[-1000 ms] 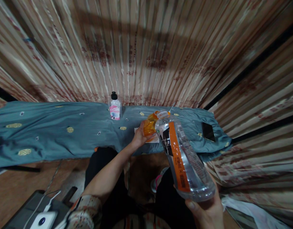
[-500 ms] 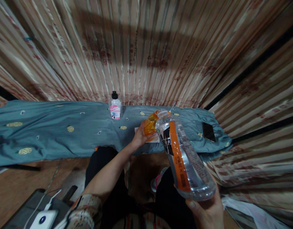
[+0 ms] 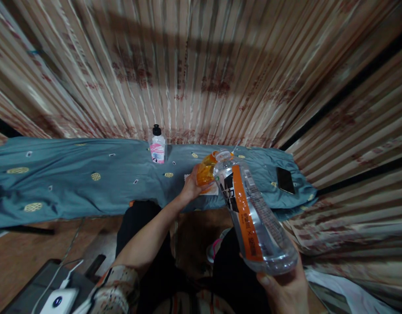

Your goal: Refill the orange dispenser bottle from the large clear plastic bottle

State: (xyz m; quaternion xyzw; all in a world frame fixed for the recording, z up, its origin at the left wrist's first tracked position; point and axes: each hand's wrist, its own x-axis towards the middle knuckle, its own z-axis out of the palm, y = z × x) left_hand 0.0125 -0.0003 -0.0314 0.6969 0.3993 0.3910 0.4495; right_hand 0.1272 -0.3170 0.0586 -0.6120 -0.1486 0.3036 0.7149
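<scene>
Head view: since the earlier frames, the right hand (image 3: 286, 290) is sitting a touch lower and further right, carrying the base of the clear bottle (image 3: 253, 213) with it, while the left hand (image 3: 190, 188) is staying where it was.

The right hand is gripping the clear bottle from beneath, fingers curled around its base. The bottle, with an orange and black label, is tilting away from the person, its open mouth pointing at the orange container (image 3: 205, 172). Whether mouth and rim are touching cannot be told.

The left hand is closing around the side of the orange container, holding it tilted over a white sheet (image 3: 214, 190) on the blue-grey cloth (image 3: 73, 179), near the cloth's front edge.

Further back on the cloth, a small bottle with a black cap (image 3: 157, 147) is standing upright, well apart from both hands. A dark phone (image 3: 285, 180) is lying flat toward the cloth's right end. A striped curtain (image 3: 201, 65) is hanging behind. At lower left, a white device (image 3: 55, 302) with a cable is resting on a dark surface.
</scene>
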